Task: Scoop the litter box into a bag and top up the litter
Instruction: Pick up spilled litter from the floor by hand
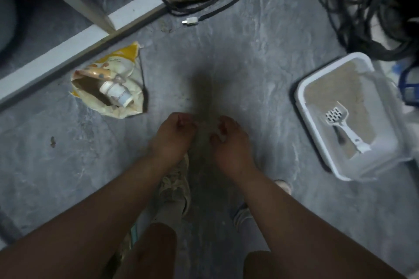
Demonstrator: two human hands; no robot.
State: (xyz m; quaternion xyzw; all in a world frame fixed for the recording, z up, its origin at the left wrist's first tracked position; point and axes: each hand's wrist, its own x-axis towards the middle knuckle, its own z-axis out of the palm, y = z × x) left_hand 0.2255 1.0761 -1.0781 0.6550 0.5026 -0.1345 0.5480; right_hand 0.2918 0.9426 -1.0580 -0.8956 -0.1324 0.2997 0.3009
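Hands — litter box rightward

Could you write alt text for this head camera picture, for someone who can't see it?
A person's left hand and right hand, loosely curled and empty, hang over a grey floor. A litter box holding a scoop sits right; an open bag lies left.

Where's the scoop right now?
Head view, right side: the scoop lies on the litter inside the white litter box, beyond the right hand.
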